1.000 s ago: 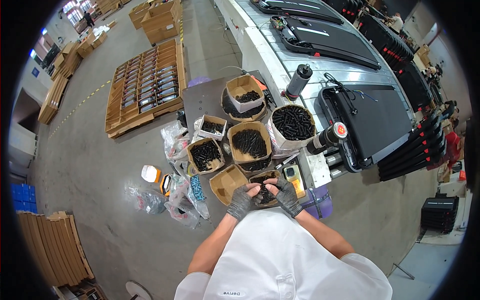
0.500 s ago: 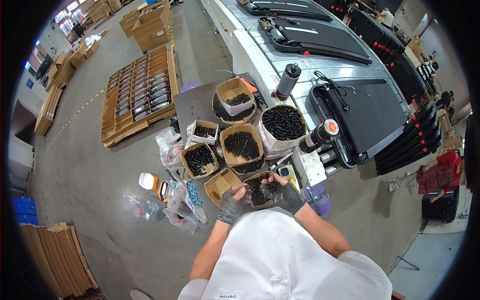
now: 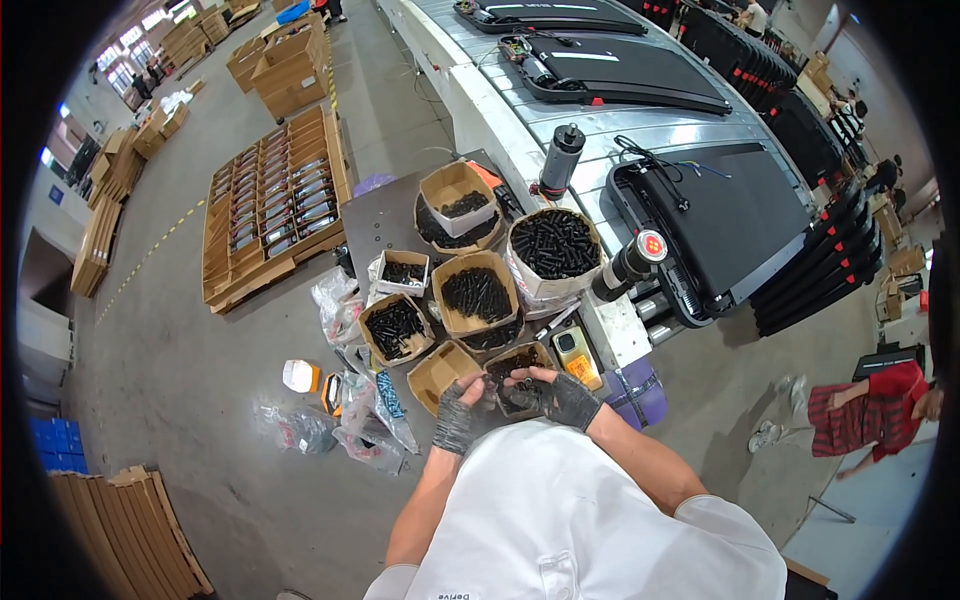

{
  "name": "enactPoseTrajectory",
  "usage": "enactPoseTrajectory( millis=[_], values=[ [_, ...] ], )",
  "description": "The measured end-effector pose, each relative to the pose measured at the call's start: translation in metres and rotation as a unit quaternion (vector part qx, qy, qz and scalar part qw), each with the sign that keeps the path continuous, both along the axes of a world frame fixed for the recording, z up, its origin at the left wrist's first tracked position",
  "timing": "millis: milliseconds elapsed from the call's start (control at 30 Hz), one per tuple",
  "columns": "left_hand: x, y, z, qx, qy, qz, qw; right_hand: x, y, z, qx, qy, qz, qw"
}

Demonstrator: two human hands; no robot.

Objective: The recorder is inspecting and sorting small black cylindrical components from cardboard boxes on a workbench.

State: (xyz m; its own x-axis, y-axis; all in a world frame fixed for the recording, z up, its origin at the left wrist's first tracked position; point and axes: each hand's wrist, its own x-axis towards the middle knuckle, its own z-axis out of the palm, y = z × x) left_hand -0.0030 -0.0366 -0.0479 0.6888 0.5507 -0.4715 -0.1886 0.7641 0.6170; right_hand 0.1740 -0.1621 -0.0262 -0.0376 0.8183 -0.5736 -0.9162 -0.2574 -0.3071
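Observation:
My left hand (image 3: 461, 412), in a dark fingerless glove, is raised over the edge of a nearly bare cardboard box (image 3: 428, 376), fingers curled in with the thumb against them. Beside it my right hand (image 3: 566, 396), gloved the same way, bends its fingers and thumb together above a cardboard box of small dark parts (image 3: 522, 360). The fingertips of both hands face each other, a little apart. Whatever they pinch is too small and dark to make out. Just beyond stand a box of black screws (image 3: 478, 294) and a smaller box of black pieces (image 3: 394, 328).
A white bin of black cylindrical parts (image 3: 555, 246) stands at the table's right. Near it are a phone (image 3: 571, 343) and two dark motor-like cylinders (image 3: 563, 160). Black panels (image 3: 715, 220) lie on the roller conveyor. Plastic bags (image 3: 370, 430) lie at left; a person in red (image 3: 890, 395) is at right.
The whole view has shifted slightly. My hands stay over the near boxes, with the right fingers moved a little. The person in red has come nearer at the right.

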Motion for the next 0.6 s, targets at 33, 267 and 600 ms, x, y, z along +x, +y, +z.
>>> enactPoseTrajectory(
  millis=[33, 267, 600],
  values=[
    [0.002, 0.002, 0.000, 0.005, 0.004, 0.007, 1.000, 0.003, 0.001, 0.001, 0.022, -0.010, 0.014, 1.000],
    [0.000, 0.000, 0.000, -0.002, 0.001, 0.009, 1.000, 0.003, 0.002, 0.024, 0.091, 0.043, 0.004, 0.995],
    [0.003, 0.000, 0.000, 0.011, 0.010, -0.002, 1.000, 0.003, 0.005, 0.025, 0.058, -0.143, 0.006, 0.988]
  ],
)
